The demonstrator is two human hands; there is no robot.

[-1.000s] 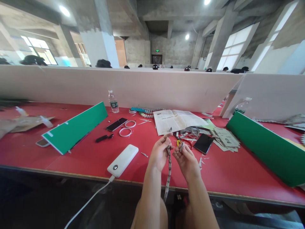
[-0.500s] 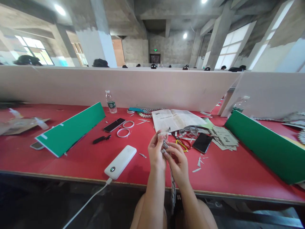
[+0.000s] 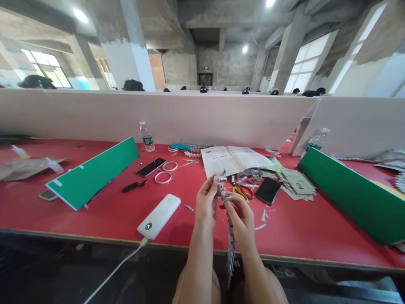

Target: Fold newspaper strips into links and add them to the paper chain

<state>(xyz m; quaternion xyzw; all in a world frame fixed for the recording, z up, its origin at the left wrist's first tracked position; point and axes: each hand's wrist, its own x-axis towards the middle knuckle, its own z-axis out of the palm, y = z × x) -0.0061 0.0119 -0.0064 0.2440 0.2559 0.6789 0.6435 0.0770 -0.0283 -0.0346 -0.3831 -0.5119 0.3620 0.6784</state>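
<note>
A chain of folded paper links (image 3: pixel 231 249) hangs from my hands down past the front edge of the red table (image 3: pixel 126 223). My left hand (image 3: pixel 206 202) pinches the upper end of the chain, its fingers closed round small folded pieces. Close beside it, my right hand (image 3: pixel 239 211) is closed on the chain a little lower, thumb and fingertips on a grey link. Both hands are raised above the table near its front edge. The fingers partly hide the links between them.
A white power bank (image 3: pixel 160 217) with a cable lies left of my hands. Behind them are newspaper (image 3: pixel 234 159), scissors (image 3: pixel 247 191) and a black phone (image 3: pixel 268 190). Green boards (image 3: pixel 95 173) stand at both sides. A bottle (image 3: pixel 147 137) stands by the white partition (image 3: pixel 158 114).
My right hand has moved slightly right and down, and my fingertips are a little farther apart. More of the grey links shows between my hands.
</note>
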